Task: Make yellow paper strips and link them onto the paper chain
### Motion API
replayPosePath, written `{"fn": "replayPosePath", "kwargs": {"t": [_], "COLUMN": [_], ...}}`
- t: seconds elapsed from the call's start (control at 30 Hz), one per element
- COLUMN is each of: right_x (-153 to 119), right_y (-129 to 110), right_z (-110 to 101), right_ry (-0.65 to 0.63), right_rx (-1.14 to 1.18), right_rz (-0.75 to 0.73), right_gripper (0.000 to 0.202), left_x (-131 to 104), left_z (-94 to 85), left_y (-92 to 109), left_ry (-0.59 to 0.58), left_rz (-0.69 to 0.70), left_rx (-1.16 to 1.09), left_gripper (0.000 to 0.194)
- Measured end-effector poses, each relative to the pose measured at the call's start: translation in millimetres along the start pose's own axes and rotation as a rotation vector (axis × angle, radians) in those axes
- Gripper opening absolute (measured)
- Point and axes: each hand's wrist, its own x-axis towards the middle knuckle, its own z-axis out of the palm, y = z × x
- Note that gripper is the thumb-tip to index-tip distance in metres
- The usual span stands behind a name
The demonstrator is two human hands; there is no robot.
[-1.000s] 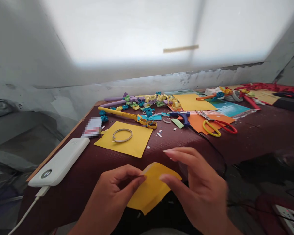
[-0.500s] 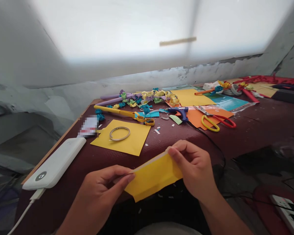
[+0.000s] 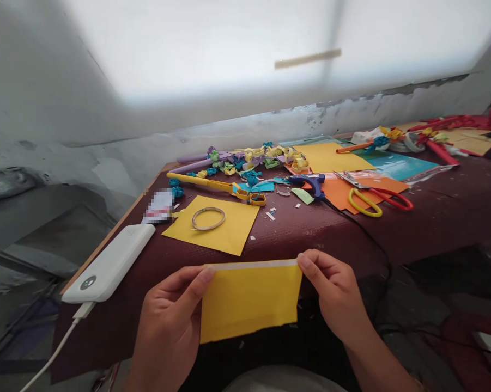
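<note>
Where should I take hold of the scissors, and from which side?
Probably by the handle loops, coming from the near side with the right hand once free of the held yellow paper: the loops lie nearer the person, while the blades point away.

Plain yellow sheet [image 3: 251, 299] with white top strip [image 3: 255, 265], maroon tabletop [image 3: 319, 234], blue glue gun [image 3: 316, 188], red-and-yellow-handled scissors [image 3: 376, 191]
</note>
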Motion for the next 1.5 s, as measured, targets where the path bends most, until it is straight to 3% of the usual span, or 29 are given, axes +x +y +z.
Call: {"fn": "replayPosePath", "kwargs": {"t": [0.07,0.13,0.27,0.33,0.47,0.57,0.8,1.0,1.2,1.5], "right_x": [-3,-6,-2,4,9,8,6,4,4,4], "right_y": [-12,-27,-51,-53,-47,-43,-40,-38,-34,-33], "right_z": [-6,-6,9,18,24,23,21,22,24,22], "right_ry": [0.118,0.125,-0.363,-0.472,-0.469,-0.465,-0.459,-0.465,-0.461,-0.521], "right_rx": [-0.343,-0.489,-0.367,-0.300,-0.194,-0.166,-0.146,-0.129,-0.120,-0.252], "right_rz": [-0.288,-0.543,-0.752,-0.766,-0.732,-0.701,-0.701,-0.702,-0.711,-0.640], "right_gripper": [0.011,0.021,0.031,0.027,0.022,0.018,0.016,0.018,0.014,0.009], "left_x": [-4,-11,-22,-23,-23,-21,-18,-24,-18,-24], "left_z": [4.6,10.4,15.9,13.4,4.8,0.7,-2.0,5.3,2.9,9.2], "left_y": [1,2,5,6,9,10,10,9,16,13], "left_ry": [0.021,-0.008,-0.133,-0.179,-0.273,-0.350,-0.366,-0.294,-0.420,-0.420], "left_rz": [0.028,0.017,0.022,0.008,-0.084,0.004,0.123,-0.023,0.121,0.225], "left_rx": [0.072,0.176,0.316,0.324,0.317,0.407,0.590,0.449,0.662,0.751], "left_gripper": [0.028,0.028,0.028,0.025,0.026,0.021,0.022,0.017,0.017,0.020]}}
